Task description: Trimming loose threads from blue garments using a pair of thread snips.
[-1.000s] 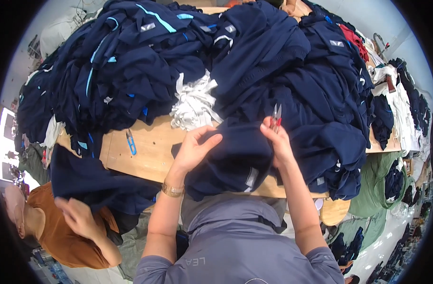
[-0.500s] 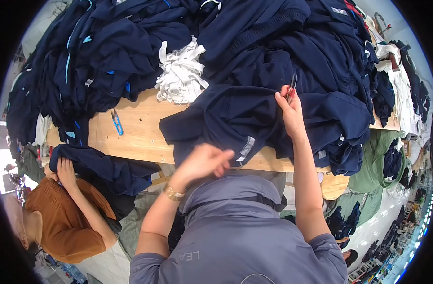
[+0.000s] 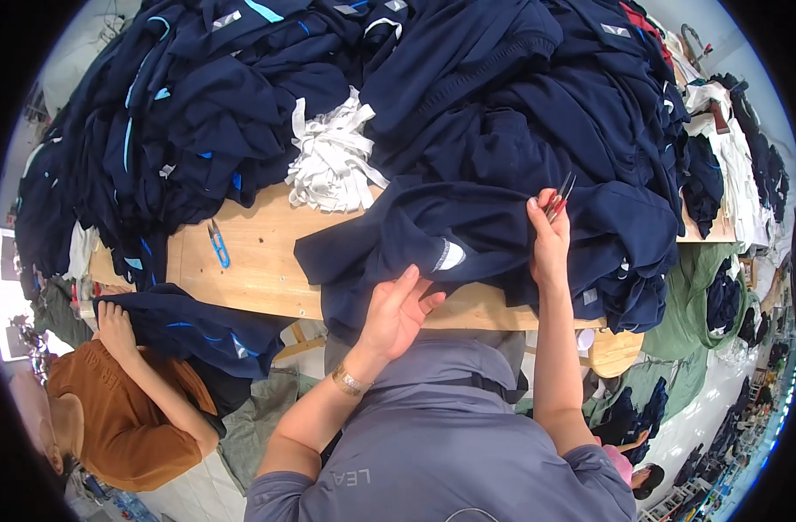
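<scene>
A heap of navy garments [image 3: 241, 96] with light blue trim is piled along the far side of the wooden surface [image 3: 259, 261]. A bundle of white fabric strips [image 3: 333, 165] is seen at the heap's near edge, resting partly on the surface. Blue thread snips [image 3: 218, 244] lie flat on the bare wood, left of the white bundle and just beside the heap. At the surface's left corner, a person in an orange-brown shirt [image 3: 120, 418] is seated, with another navy garment [image 3: 198, 326] draped below the surface's edge. Green cloth [image 3: 702, 287] hangs beyond the surface's right end.
</scene>
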